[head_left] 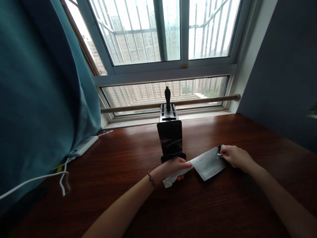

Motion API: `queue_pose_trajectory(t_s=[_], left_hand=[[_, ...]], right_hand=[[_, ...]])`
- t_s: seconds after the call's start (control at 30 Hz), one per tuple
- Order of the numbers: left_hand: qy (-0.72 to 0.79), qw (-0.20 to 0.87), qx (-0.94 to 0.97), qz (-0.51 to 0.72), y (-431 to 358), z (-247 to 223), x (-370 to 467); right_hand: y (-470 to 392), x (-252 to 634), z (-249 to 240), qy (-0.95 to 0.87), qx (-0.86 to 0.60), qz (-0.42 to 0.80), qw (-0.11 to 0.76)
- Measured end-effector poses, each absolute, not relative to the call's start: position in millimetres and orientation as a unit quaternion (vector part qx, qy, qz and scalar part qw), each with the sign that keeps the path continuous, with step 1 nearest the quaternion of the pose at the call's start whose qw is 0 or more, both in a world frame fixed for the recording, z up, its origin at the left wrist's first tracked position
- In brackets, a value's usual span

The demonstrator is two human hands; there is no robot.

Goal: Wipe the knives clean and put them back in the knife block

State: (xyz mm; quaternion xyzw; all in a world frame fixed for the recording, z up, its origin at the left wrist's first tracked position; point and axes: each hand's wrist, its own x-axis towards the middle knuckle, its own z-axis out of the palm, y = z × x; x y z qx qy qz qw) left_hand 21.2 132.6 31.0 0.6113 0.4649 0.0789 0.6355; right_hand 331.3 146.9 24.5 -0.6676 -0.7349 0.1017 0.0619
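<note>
A flat whitish-grey sheet-like piece (209, 163), with a dark part at its upper right corner, lies slanted between my hands above the brown table. My left hand (173, 167) is closed around a crumpled white tissue and pinches it by the piece's left edge; a braided band circles that wrist. At the upper right corner, my right hand (236, 157) is closed on a small white wad pressed to the piece. Just beyond my left hand stands a black knife block (170, 137) with one dark-handled tool (167, 98) upright in its top.
A wooden table (138, 205) reaches the window sill, where a rail (210, 100) runs across. Blue curtain (37, 82) hangs at the left, beside a white power strip (85, 146) and a white cable (32, 180). A wall (284, 76) rises at the right.
</note>
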Motion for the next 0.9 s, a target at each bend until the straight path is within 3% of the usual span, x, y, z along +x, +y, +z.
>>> queue_pose_trajectory(t_s=[0.13,0.37,0.47,0.6,0.7,0.8,0.9], left_hand=[[0.461,0.629,0.62,0.086,129.6,33.0,19.5],[0.452,0.495,0.704,0.236,96.7,91.6,18.4],[0.485,0.319,0.748,0.322,72.4,134.7,5.8],[0.527,-0.103,0.708,0.46,59.0,183.6,-27.1],[0.571,-0.314,0.607,0.455,73.6,216.7,-53.7],[0.657,-0.421,0.508,0.366,101.8,249.2,-77.6],[0.718,-0.417,0.452,0.325,128.7,273.1,-99.2]], right_hand=[[153.1,353.0,27.5,-0.667,-0.742,0.055,0.032],[167.0,404.8,26.2,-0.557,-0.78,0.016,0.283],[166.1,413.7,28.3,-0.508,-0.789,0.023,0.345],[163.2,405.8,31.3,-0.509,-0.783,0.043,0.355],[164.7,397.0,27.2,-0.528,-0.777,0.049,0.339],[169.8,394.7,16.1,-0.559,-0.761,0.042,0.326],[176.2,396.5,4.2,-0.585,-0.748,0.041,0.311]])
